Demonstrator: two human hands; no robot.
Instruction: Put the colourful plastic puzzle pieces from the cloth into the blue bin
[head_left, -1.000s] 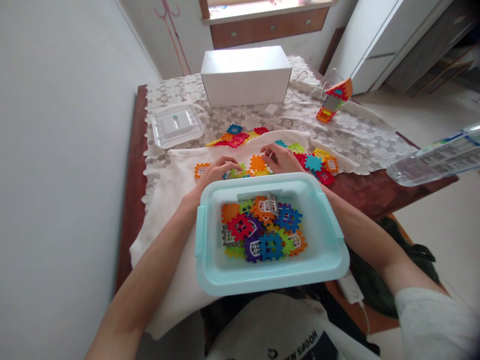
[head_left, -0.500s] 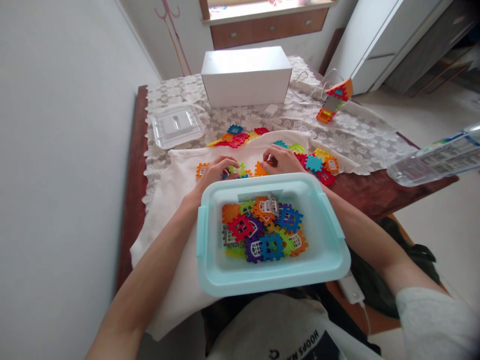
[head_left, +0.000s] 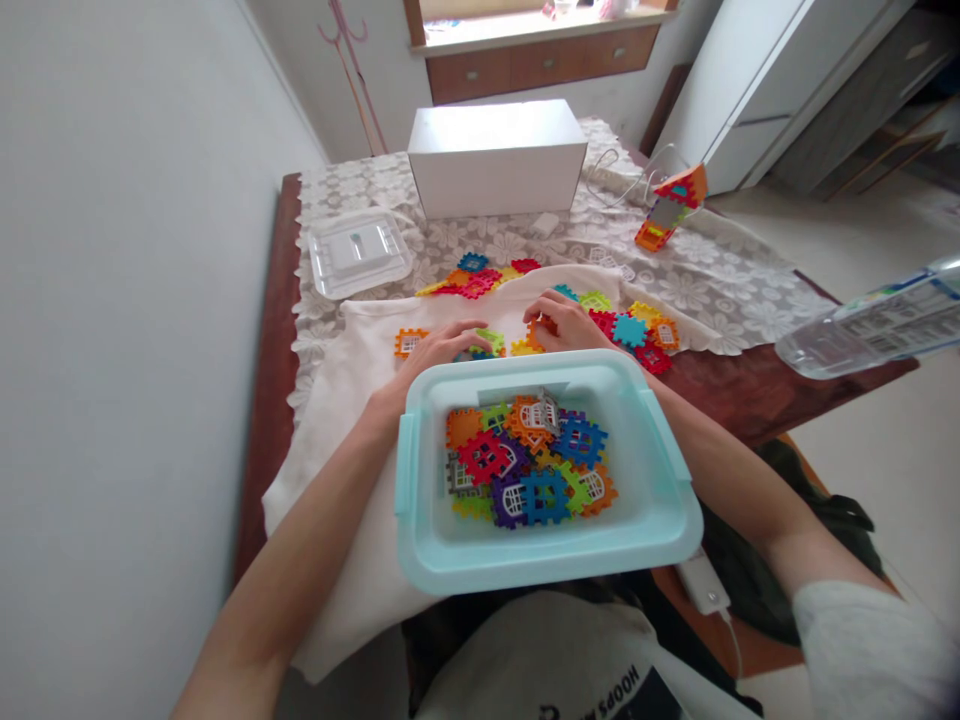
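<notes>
The right hand's [head_left: 568, 322] fingers grasp an orange interlocking panel [head_left: 535, 334], a yellow panel [head_left: 522, 349] just beside them; the left hand's [head_left: 436, 350] bent fingers meet a lime-green panel [head_left: 491, 341], grip unclear.

Two hands [head_left: 442, 348]; one near tub [head_left: 551, 575]; one clear lid [head_left: 360, 255], left; one white box [head_left: 499, 182], far; one tower [head_left: 666, 212], right; many overlapping pieces [head_left: 546, 497], uncountable.

Pale wall [head_left: 135, 250], brown drawers [head_left: 551, 66], bright windowsill [head_left: 510, 36]
</notes>
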